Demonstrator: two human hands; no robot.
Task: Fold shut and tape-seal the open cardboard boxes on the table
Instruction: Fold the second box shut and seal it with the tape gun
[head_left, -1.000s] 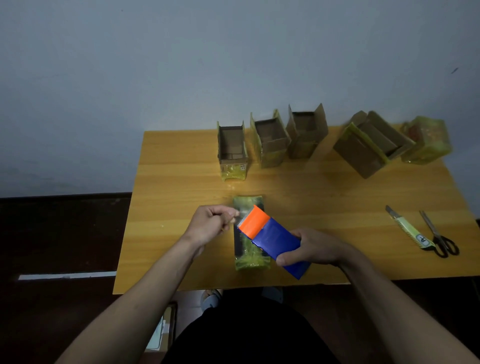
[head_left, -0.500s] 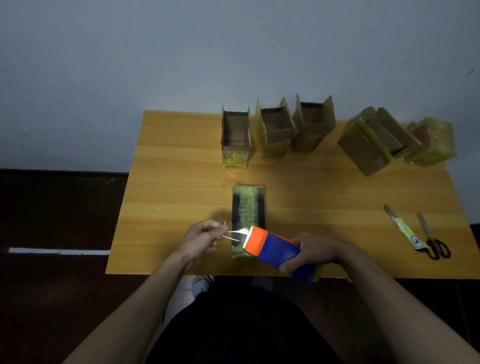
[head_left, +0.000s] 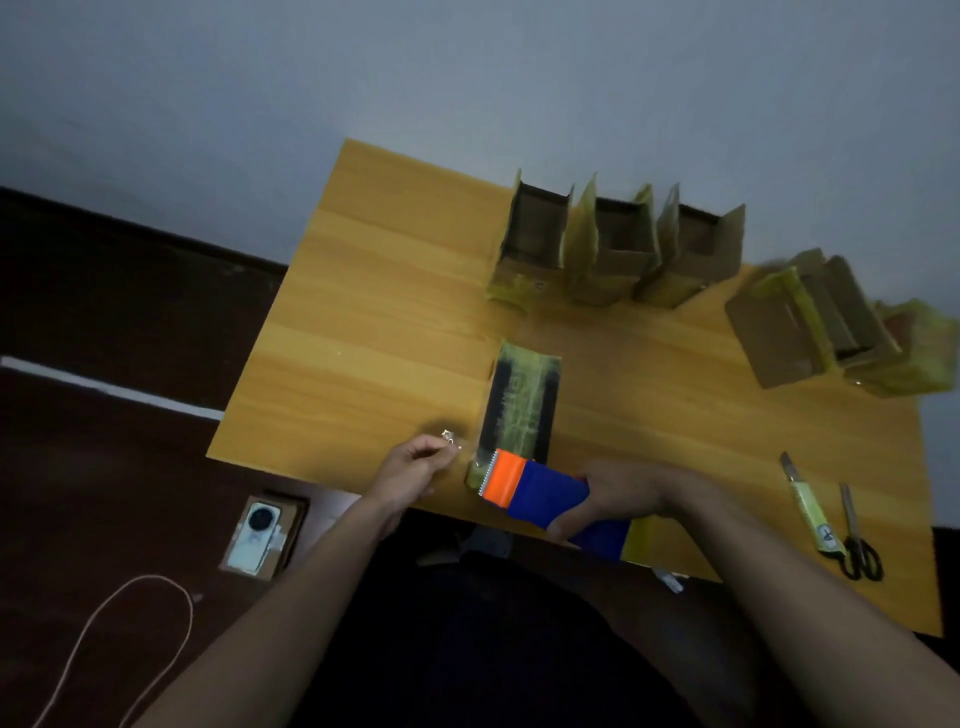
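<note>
Comparing the head view with the pictures from 1 s and 0.5 s back, the blue and orange tape dispenser (head_left: 540, 491) has travelled from the middle of the closed box (head_left: 517, 410) down to its near end, at the table (head_left: 363, 312) edge closest to the person, and the camera has tipped so the whole scene now leans. The right hand (head_left: 618, 499) wraps its fingers round the dispenser's blue body, the serrated orange head resting at the box's near end. The left hand (head_left: 415, 467) sits just left of that end, fingers curled with thumb and forefinger pinched on something small and glinting, probably the tape's free end or a torn scrap; which one cannot be told. That suggests the strip along this box's top is laid and is being cut or finished off, so this box looks nearly sealed. 3 open boxes (head_left: 613, 249) stand in a row at the far edge, flaps up, not yet folded, and a larger open box (head_left: 795, 317) with a yellowish wrapped item beside it sits at far right, blurred. Clear tape itself is almost invisible in the dim light. A utility knife (head_left: 810, 509) and scissors (head_left: 857, 540) lie near the right edge. Below the table, a boxed white object and a cable on the floor are hard to identify.
</note>
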